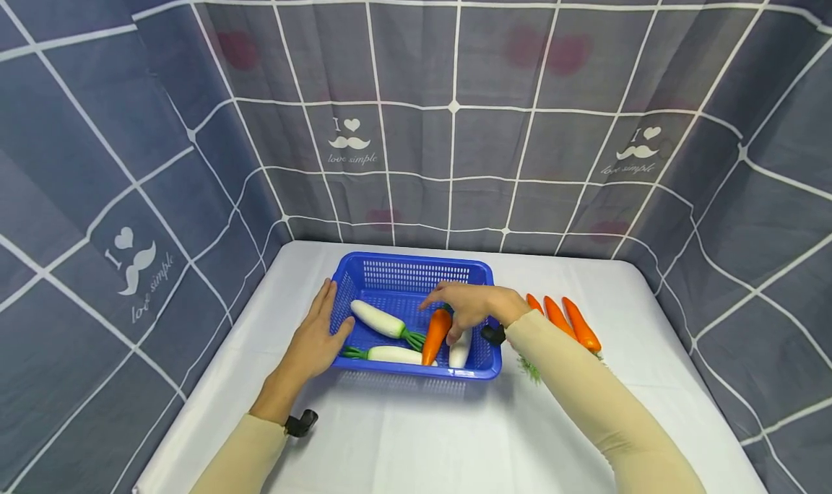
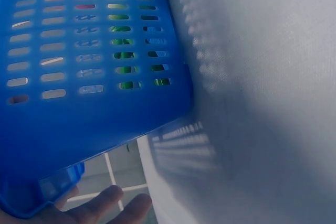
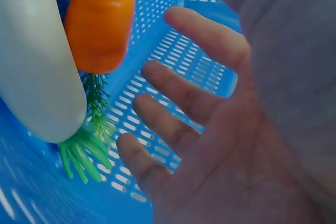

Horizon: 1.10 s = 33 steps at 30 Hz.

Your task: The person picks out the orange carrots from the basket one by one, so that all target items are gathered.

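Note:
A blue plastic basket (image 1: 416, 370) with slotted walls stands on the white table. My left hand (image 1: 315, 341) rests at its left end, fingers straight along the outside and thumb by the rim. Over the right part of the basket my right hand (image 1: 473, 305) hovers with fingers spread and nothing held. Just beneath it an orange toy carrot (image 3: 102, 24) lies beside a white radish (image 3: 37, 61), both with green tops pointing away. Two more white radishes lie inside: one slanted at the middle left (image 1: 377, 318), another along the front wall (image 1: 393, 354).
Right of the basket, several orange carrots (image 1: 581, 326) lie on the table (image 1: 416, 436), partly behind my right forearm. A grey checked curtain (image 1: 416, 140) encloses the table at the back and both sides.

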Motion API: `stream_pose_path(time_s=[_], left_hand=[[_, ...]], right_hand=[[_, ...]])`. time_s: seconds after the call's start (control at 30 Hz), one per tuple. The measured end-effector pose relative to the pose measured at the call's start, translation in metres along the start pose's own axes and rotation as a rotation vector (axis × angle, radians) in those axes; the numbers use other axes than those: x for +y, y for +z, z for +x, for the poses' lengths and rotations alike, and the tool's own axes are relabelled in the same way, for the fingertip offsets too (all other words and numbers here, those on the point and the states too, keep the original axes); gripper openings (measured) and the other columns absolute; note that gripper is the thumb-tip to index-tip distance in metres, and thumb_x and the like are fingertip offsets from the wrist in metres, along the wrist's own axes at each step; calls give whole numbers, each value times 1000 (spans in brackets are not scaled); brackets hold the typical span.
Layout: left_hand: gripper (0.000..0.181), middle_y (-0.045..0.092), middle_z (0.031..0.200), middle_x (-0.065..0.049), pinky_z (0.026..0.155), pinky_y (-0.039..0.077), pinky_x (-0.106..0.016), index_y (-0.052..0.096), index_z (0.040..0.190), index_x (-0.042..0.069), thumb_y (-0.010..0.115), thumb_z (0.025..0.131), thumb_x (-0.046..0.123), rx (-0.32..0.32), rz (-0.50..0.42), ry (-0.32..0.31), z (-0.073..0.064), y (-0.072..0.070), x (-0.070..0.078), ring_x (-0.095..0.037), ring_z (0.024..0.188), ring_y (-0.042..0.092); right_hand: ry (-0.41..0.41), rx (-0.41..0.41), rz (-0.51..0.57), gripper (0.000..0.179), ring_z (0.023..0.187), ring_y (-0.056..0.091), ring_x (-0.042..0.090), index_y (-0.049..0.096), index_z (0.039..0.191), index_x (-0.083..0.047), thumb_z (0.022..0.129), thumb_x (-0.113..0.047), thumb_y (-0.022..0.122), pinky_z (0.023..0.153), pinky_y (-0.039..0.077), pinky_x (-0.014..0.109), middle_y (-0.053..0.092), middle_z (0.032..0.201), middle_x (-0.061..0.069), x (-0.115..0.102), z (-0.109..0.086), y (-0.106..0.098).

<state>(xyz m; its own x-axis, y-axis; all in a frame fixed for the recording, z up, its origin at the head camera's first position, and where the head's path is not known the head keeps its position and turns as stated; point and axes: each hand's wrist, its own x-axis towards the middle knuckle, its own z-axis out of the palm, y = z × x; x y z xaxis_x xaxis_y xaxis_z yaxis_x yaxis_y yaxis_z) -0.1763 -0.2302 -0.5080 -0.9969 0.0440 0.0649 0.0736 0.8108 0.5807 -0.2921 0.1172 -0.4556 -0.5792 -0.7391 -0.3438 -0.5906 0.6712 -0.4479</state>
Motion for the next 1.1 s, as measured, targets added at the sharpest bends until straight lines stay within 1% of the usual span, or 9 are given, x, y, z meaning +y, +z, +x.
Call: stream_pose_path(time_s=[0.13,0.23,0.3,0.43,0.5,0.57,0.73,0.9,1.1], left_hand=[[90,1,199,-17,141,28,-73,5,189,8,58,121,37,4,-6,1,0,1,0,-52,181,19],[90,1,199,-17,142,28,-73,6,189,8,57,121,38,6,-5,5,0,1,0,-52,181,19],[90,1,199,-17,142,28,-72,5,188,7,57,122,39,7,-2,9,0,1,0,-51,181,19],[90,0,199,-17,142,28,-72,5,188,7,56,122,39,9,-1,9,0,1,0,-51,181,19],[90,0,199,-17,142,27,-72,5,188,7,56,122,39,8,-4,7,0,1,1,-51,181,18],[90,0,199,-17,142,27,-72,6,188,7,57,122,39,7,-9,6,0,1,1,-52,181,18],[90,0,199,-17,142,28,-73,6,188,7,56,122,39,7,-7,8,0,2,0,-51,181,19],[90,2,199,-18,141,29,-74,6,188,7,56,121,41,17,-2,11,0,2,-2,-52,181,20],[90,2,199,-18,141,29,-74,6,188,7,57,121,39,15,-2,8,0,2,-2,-52,181,20]], right_hand=[[-31,-35,-10,90,164,51,39,65,168,-23,88,-16,104,139,45,62,48,181,19,2,7,2],[-52,-52,-36,87,161,53,37,67,166,-23,88,-13,103,138,46,60,52,177,17,2,11,4],[-58,-56,-52,78,155,56,34,73,160,-24,88,-11,102,136,48,57,58,172,13,3,13,4],[-81,-52,-89,53,134,63,25,85,140,-24,91,-9,99,127,54,51,72,151,5,1,17,5],[-87,-48,-108,44,126,64,22,88,133,-23,93,-9,98,123,56,48,76,143,2,0,18,5],[-92,-44,-119,40,122,64,20,88,130,-23,94,-10,98,121,57,46,77,137,0,-1,19,5],[-92,-32,-124,37,118,63,20,88,129,-24,96,-11,97,116,56,43,77,132,-2,0,18,6],[-101,-4,-109,35,121,62,22,86,131,-25,100,-14,94,117,56,45,75,131,-3,-2,14,4],[-104,33,-76,30,118,63,20,81,125,-30,101,-16,93,115,56,43,76,126,-6,-5,9,4]])
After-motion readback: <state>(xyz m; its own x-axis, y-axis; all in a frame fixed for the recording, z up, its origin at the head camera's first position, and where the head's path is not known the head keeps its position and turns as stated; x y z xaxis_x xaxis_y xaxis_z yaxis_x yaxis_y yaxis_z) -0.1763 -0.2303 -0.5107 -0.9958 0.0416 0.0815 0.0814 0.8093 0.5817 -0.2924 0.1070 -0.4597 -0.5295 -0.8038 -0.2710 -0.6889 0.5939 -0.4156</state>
